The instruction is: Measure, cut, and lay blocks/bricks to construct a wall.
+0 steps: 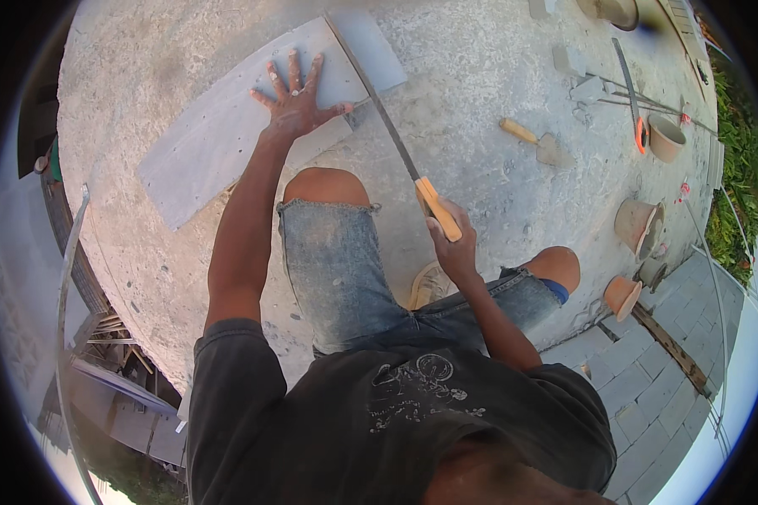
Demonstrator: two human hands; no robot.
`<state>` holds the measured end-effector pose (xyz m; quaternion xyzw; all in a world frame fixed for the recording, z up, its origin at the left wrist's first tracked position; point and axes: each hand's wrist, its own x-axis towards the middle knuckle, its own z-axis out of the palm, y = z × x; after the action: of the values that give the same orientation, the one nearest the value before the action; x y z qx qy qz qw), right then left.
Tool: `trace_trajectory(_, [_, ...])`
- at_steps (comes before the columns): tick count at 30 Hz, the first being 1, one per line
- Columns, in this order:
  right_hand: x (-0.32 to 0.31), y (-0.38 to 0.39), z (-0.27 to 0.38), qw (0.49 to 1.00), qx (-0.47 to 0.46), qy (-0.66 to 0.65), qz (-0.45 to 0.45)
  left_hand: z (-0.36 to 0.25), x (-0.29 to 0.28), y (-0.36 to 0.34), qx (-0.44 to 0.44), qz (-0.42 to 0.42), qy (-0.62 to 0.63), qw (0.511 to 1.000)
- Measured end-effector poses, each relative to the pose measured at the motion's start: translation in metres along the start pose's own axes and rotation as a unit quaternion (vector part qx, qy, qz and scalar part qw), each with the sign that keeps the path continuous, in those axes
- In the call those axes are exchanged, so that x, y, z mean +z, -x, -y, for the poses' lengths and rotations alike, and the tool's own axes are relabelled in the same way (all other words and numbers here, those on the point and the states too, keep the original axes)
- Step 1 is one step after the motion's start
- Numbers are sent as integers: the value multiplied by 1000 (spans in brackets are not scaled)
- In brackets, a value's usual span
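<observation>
- Handsaw (pixel 387 119) with a pale wooden handle is laid slantwise across the grey rectangular panel (pixel 198 156), close to the panel's right end; whether its teeth are sunk into the surface cannot be told.
- The saw's handle, off the near edge of the panel, is clasped by the right hand (pixel 455 240), with the fingers wrapped round it.
- The left hand (pixel 297 108), dusted with pale powder, is pressed on top of the panel with fingers spread, left of the blade; the two hands are held well apart.
- The panel is supported on the rough concrete surface (pixel 472 76), its left end angled toward the near side.
- A knee in frayed denim (pixel 333 252) is placed just beside the panel's near edge.
- A pointing trowel (pixel 550 151) with a wooden handle is laid flat to the right of the panel.
- Farther right of the panel, a second handsaw (pixel 627 88) with an orange handle is seen beside a round bucket (pixel 666 139).
</observation>
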<state>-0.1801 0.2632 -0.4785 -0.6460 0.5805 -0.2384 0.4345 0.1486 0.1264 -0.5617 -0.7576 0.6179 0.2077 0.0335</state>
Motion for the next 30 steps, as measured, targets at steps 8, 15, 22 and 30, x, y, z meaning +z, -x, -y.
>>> trace_trajectory(8, [31, -74, 38, 999, -27, 14, 14, 10, 11, -4, -34, 22, 8, 999])
trace_trajectory(15, [-8, 18, 11, 999, -25, 18, -15, -1, -2, -3, -10, 23, -12, 1000])
trace_trajectory(22, [46, -121, 50, 998, -68, -7, -10, -8, 0, -7, -19, 46, 6, 999])
trace_trajectory(30, [7, 46, -2, 998, 6, 54, 14, 5, -1, 11, 6, 32, -21, 999])
